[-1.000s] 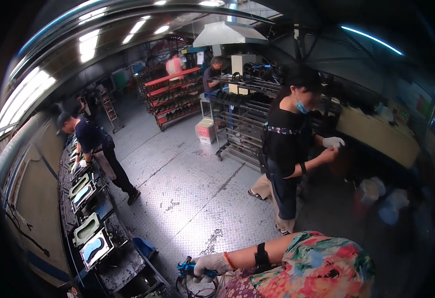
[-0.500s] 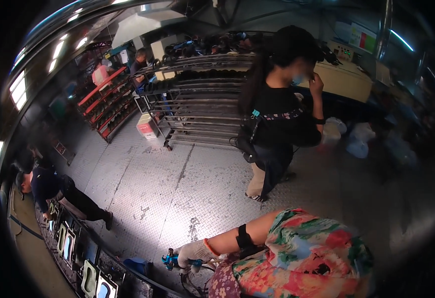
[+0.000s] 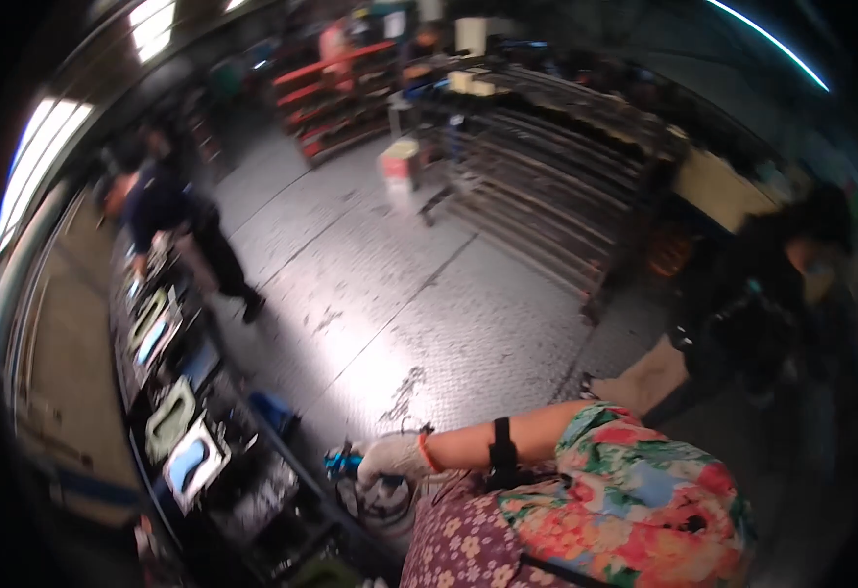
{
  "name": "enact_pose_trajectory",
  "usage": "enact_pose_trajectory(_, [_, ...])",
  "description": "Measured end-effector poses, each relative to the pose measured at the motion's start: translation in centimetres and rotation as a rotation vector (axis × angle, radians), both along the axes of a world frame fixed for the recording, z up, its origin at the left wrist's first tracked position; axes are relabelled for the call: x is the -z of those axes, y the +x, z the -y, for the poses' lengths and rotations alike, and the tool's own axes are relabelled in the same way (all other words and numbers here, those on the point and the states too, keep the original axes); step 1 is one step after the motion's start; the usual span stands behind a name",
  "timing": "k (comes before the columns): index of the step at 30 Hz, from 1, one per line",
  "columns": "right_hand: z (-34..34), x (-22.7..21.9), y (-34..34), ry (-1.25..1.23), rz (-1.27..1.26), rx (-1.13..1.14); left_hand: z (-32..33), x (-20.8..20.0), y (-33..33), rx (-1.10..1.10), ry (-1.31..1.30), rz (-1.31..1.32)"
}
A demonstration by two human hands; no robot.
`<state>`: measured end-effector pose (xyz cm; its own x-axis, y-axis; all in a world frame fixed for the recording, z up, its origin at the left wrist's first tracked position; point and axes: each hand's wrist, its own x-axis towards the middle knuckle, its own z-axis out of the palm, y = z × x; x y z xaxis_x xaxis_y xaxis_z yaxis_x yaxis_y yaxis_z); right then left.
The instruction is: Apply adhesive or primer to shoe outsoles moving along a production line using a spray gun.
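My right hand point(image 3: 390, 463), in a pale knitted glove with an orange cuff, is closed around what looks like a blue spray gun point(image 3: 343, 461). Only its blue metal front shows past the fingers; a dark hose and grey clutter lie blurred below it. My floral sleeve and a black forearm strap lead to this hand. To its left, along a dark conveyor, lie open sole moulds: a green mould half point(image 3: 169, 423) and a pale one with a light blue sole-shaped cavity point(image 3: 194, 465). My left hand is out of sight.
A co-worker point(image 3: 179, 225) leans over the line's far left end. Another person in black point(image 3: 762, 294) stands close on the right. Beyond the metal floor are a dark slatted rack point(image 3: 547, 176), a red rack point(image 3: 336, 98) and a red-and-white bucket point(image 3: 400, 162). A blue bin point(image 3: 274, 412) sits beside the conveyor.
My view has swung left, so the conveyor moulds show more fully and the person in black now appears farther right. My right hand keeps its grip on the blue spray gun.
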<state>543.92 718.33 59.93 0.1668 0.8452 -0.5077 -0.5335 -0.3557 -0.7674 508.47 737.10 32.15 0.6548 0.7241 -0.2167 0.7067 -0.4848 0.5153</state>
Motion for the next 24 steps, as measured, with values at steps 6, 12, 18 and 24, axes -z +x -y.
enact_pose_trajectory(6, [-6.2, -1.8, -1.5, 0.177, 0.039, -0.030, 9.3, -12.4, -2.7, -0.378, -0.112, -0.006])
enact_pose_trajectory(12, [-11.6, -7.7, -10.2, 0.397, -0.261, -0.181, 11.2, -12.9, -2.7, -0.532, -0.319, 0.516])
enact_pose_trajectory(18, [-17.6, -12.0, -15.5, 0.303, -0.602, -0.230, 9.0, -8.3, 2.6, -0.320, -0.438, 0.807])
enact_pose_trajectory(24, [-12.4, -17.8, -1.5, 0.608, -0.420, -0.032, 8.2, -5.9, 8.9, -0.288, -0.181, 0.094])
